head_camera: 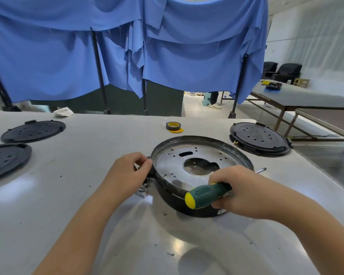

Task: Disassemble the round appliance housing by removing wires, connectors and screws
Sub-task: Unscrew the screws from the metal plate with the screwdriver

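Observation:
The round appliance housing (197,155) lies in the middle of the white table (87,195), a grey metal plate with a centre hole and several small holes set in a black shell. My left hand (127,173) pinches its left rim with curled fingers. My right hand (240,191) grips a screwdriver with a green and yellow handle (205,195) over the housing's near right edge. The screwdriver's metal tip (261,170) sticks out past my hand to the right. A small metal bracket with screws (143,190) lies at the housing's left side.
Two black round covers (33,131) (6,159) lie at the table's left. A third black round unit (259,138) sits at the back right. A yellow tape roll (173,127) lies behind the housing. Blue cloth on stands (127,56) hangs beyond the table's far edge.

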Available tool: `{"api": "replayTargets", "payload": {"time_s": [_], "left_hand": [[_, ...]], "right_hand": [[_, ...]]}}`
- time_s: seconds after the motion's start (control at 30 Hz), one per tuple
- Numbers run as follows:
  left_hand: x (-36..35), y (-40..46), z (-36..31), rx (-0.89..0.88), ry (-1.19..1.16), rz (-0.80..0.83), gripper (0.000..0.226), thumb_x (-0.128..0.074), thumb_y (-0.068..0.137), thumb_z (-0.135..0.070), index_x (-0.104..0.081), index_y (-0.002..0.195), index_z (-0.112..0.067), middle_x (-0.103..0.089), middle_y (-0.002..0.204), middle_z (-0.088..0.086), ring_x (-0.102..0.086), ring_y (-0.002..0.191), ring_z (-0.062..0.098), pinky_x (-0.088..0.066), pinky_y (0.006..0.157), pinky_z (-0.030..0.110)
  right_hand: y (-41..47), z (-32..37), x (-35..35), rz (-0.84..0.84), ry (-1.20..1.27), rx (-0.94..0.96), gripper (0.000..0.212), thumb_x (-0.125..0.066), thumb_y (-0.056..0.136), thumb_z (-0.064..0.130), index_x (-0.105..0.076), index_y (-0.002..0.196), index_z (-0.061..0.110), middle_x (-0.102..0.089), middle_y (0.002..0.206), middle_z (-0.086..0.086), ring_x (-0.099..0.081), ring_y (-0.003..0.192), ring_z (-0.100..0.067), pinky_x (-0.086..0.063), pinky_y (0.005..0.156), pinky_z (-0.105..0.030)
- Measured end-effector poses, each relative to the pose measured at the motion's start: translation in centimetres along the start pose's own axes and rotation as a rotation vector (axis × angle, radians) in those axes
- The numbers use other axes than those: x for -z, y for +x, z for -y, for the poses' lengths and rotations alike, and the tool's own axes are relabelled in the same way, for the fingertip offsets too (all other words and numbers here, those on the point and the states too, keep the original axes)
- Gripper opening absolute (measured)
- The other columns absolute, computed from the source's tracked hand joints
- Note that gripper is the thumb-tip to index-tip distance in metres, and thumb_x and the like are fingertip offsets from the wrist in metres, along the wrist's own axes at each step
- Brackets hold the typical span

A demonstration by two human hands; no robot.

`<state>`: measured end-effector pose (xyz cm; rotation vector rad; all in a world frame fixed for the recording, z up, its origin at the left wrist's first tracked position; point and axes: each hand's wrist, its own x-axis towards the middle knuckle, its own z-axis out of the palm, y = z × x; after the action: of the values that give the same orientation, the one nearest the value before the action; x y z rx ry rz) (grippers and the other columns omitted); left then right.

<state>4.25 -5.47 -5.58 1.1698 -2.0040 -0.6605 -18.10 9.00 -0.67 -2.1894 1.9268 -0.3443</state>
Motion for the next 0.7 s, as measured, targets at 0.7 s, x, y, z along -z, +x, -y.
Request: {"api": "replayTargets", "payload": {"time_s": [0.7], "left_hand": [[-1.9,-0.5,-3.1,0.443,-0.787,0.341,0.024,-0.059,0.091,-0.02,-0.056,0.107,-0.002,-0.072,0.082,0.026,-0.072,0.07,0.035,-0.055,0.052,0.028]], "right_hand": [[1.3,0.6,-1.3,-0.337,-0.19,0.187,0.024,-0.064,0.074,0.001,-0.056,0.078,0.023,-0.055,0.08,0.007,-0.045,0.08,-0.013,-0.043,0.069,-0.029]]}}
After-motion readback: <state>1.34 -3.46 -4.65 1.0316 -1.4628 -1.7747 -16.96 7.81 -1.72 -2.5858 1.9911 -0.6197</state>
